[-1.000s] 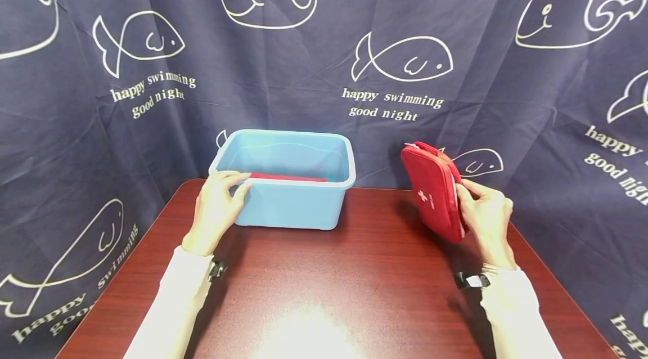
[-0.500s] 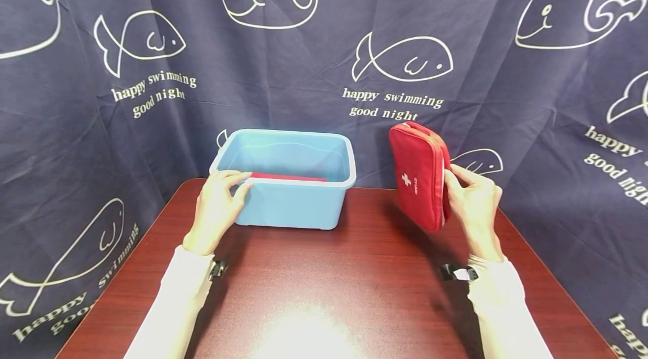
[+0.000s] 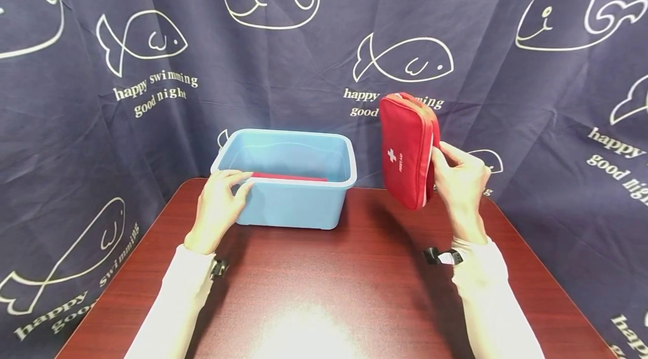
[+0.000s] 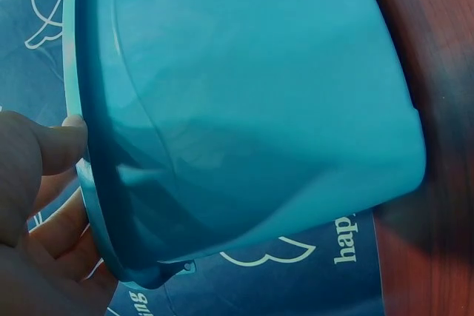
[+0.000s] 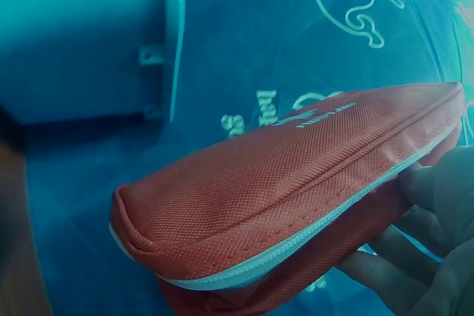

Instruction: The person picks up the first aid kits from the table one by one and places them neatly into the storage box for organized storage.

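A red first aid pouch (image 3: pixel 405 151) with a white cross and a white zipper hangs above the table, to the right of a blue plastic bin (image 3: pixel 288 204). My right hand (image 3: pixel 460 179) pinches its right edge between thumb and fingers, and the pouch stands nearly upright. At the bin's front left corner, my left hand (image 3: pixel 217 204) grips the rim, the thumb outside. In the left wrist view the thumb (image 4: pixel 63 146) presses on the rim of the bin. Inside the bin a flat red thing (image 3: pixel 288 177) shows just over the front rim; most of it is hidden.
The bin stands on a dark red wooden table (image 3: pixel 354 274), near its back edge. A dark blue curtain (image 3: pixel 304 89) with white whale and fish drawings hangs close behind and at both sides.
My right hand has lifted the first aid pouch higher and brought it left, closer to the bin. The left hand and the bin have stayed in place.
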Action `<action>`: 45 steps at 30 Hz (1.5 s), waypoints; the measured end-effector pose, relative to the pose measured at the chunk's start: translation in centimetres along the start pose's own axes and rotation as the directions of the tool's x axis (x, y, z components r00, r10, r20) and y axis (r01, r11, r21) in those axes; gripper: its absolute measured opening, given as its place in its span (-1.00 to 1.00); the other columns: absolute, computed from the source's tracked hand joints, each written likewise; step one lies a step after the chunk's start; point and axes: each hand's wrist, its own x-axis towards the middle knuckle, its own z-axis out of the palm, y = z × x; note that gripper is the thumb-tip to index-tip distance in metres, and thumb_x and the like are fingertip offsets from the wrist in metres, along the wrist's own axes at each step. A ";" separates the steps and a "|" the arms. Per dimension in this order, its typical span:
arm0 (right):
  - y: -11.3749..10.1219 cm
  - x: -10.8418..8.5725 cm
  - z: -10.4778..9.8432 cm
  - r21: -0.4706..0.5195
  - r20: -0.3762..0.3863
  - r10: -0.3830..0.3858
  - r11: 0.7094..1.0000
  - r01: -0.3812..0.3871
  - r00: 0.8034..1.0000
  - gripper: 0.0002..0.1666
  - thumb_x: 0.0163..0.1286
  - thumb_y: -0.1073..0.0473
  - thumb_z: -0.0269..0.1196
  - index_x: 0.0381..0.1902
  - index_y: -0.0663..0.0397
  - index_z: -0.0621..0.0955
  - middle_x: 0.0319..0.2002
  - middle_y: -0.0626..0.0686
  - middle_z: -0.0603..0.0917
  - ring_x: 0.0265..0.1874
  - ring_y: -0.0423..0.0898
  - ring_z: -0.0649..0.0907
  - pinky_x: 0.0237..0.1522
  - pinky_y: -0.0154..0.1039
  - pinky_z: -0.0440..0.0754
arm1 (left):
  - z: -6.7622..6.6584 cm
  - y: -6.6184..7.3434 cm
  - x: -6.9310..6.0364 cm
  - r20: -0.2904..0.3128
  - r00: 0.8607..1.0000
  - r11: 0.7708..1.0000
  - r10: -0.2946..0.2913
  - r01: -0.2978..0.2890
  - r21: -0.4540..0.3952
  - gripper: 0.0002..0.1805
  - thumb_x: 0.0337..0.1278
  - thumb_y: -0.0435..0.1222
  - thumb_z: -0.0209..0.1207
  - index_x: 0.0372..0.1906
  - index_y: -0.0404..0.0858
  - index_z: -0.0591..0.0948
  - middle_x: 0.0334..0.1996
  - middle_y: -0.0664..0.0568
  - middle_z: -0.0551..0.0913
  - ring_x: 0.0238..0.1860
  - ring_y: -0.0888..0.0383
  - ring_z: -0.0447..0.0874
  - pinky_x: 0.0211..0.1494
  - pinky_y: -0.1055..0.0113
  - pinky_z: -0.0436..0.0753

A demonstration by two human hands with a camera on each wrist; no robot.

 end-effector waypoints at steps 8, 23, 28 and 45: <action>-3.5 1.4 1.3 0.054 -0.006 0.029 0.998 -0.029 1.000 -0.79 0.30 -0.01 0.41 -0.13 -0.44 0.85 -0.26 -0.10 0.84 -0.18 -0.09 0.82 -0.21 -0.48 0.47 | -0.1 0.1 0.1 0.007 1.000 1.000 0.001 -0.001 -0.003 -0.70 0.26 -0.16 0.40 0.03 -0.17 0.81 -0.05 -0.05 0.75 0.07 -0.07 0.65 0.14 -0.08 0.59; -8.5 2.6 5.0 0.181 0.025 -0.017 0.983 0.012 1.000 -0.77 0.26 0.07 0.44 -0.12 -0.26 0.86 -0.27 -0.06 0.84 -0.25 -0.22 0.83 -0.16 -0.50 0.62 | -0.7 0.7 0.2 0.022 1.000 1.000 -0.020 0.020 -0.003 -0.71 0.26 -0.20 0.40 0.04 -0.17 0.81 -0.04 -0.05 0.74 0.10 -0.08 0.62 0.11 -0.09 0.59; -9.6 2.4 6.1 0.179 0.028 -0.014 0.984 0.008 1.000 -0.77 0.25 0.06 0.45 -0.13 -0.31 0.86 -0.28 -0.10 0.85 -0.24 -0.23 0.83 -0.09 -0.38 0.66 | -0.7 0.6 0.2 0.024 1.000 1.000 -0.014 0.014 0.006 -0.72 0.27 -0.19 0.39 0.03 -0.16 0.81 -0.06 -0.04 0.74 0.10 -0.06 0.61 0.14 -0.05 0.58; -11.0 0.6 9.8 0.214 0.074 -0.028 0.977 0.012 0.997 -0.77 0.24 0.08 0.48 -0.13 -0.16 0.87 -0.30 -0.04 0.85 -0.22 -0.16 0.84 -0.04 -0.18 0.70 | -1.3 0.9 0.3 0.036 0.999 1.000 -0.030 0.030 0.002 -0.71 0.27 -0.19 0.39 0.03 -0.17 0.81 -0.05 -0.05 0.74 0.10 -0.06 0.60 0.13 -0.07 0.58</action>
